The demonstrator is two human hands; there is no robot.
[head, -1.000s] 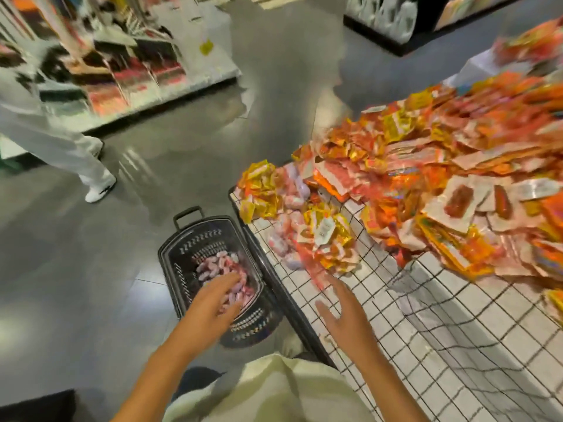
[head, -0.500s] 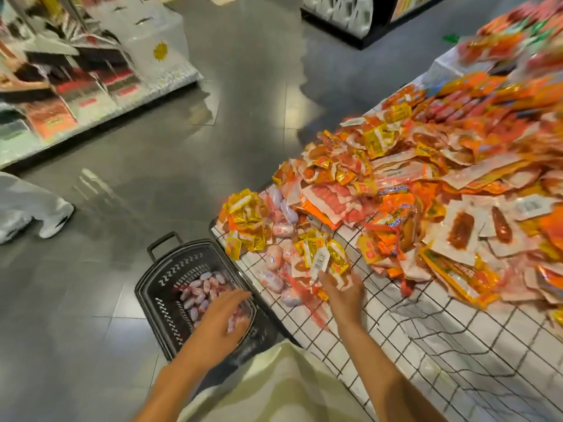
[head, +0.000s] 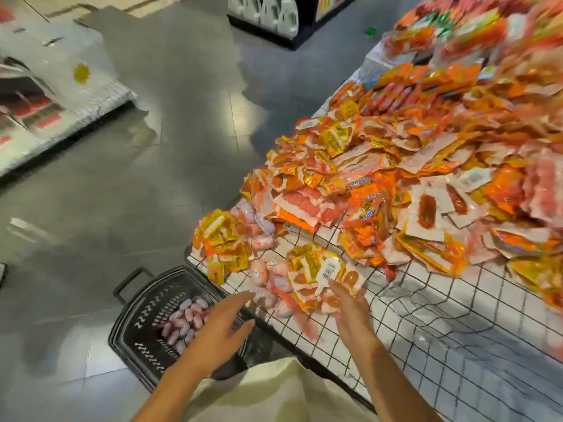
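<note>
pink sausages [head: 262, 295] just beyond spread, empty left fingers [head: 240, 298], straight right fingers [head: 338, 288] on yellow packets [head: 310, 263]

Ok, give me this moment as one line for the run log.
left hand: open, above basket, reaching toward pink sausages | right hand: open, over yellow packets on wire table | held: nothing
</note>
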